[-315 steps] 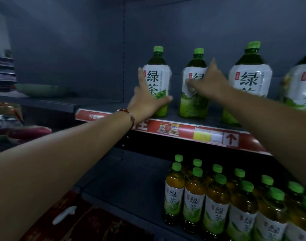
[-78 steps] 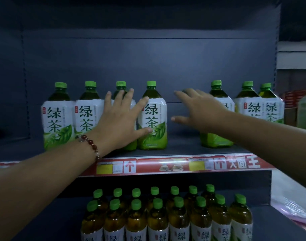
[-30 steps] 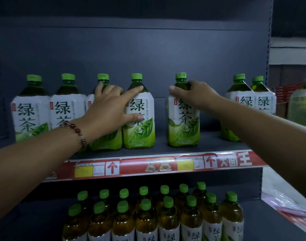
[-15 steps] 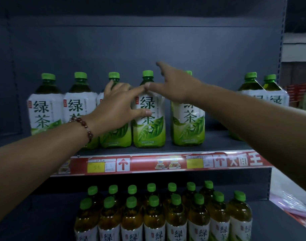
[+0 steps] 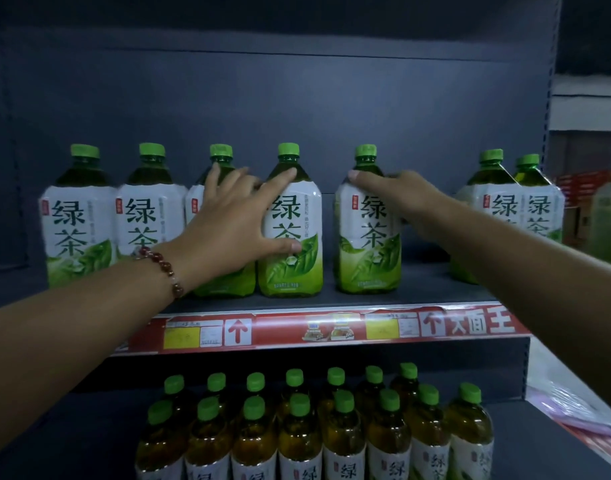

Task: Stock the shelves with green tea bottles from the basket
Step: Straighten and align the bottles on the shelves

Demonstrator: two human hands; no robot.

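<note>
- Seven large green tea bottles with white and green labels and green caps stand upright on the upper dark metal shelf (image 5: 435,289); four are close together at the left, one (image 5: 368,230) stands alone in the middle, two at the right.
- Left hand (image 5: 228,230), with a red bead bracelet (image 5: 162,268), has spread fingers (image 5: 283,174) around the fourth bottle (image 5: 292,237), thumb on its label.
- Right hand (image 5: 401,199) curls its fingers over the shoulder of the lone bottle, from the right side.
- This bottle's long axis is vertical; a small gap lies to its left, so I judge it needs a push to the left.
- Smaller amber tea bottles (image 5: 332,427) fill the lower shelf.
</note>
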